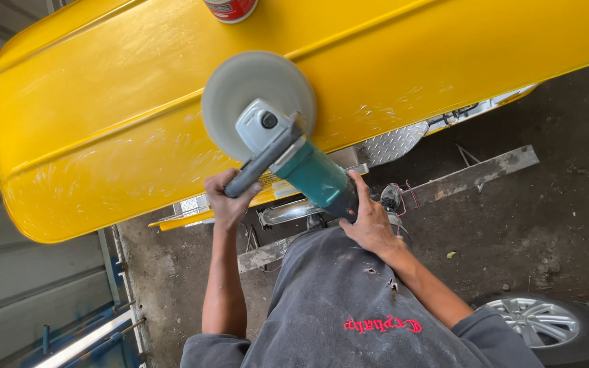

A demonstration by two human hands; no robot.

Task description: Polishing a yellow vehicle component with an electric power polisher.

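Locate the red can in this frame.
In the head view, the red can sits at the top edge on the yellow panel, just above the polisher's round pad.

A single head camera is looking steeply down from the person's head, close over their own chest and both forearms. It is facing the yellow panel (138,129) filling the upper frame, with the concrete floor (526,211) and a wheel (536,320) lying far below at the edges.

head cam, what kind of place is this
Probably a vehicle body or paint workshop. A person's left hand and right hand run a polisher over a glossy yellow panel, above a stained concrete floor, with a car wheel nearby.
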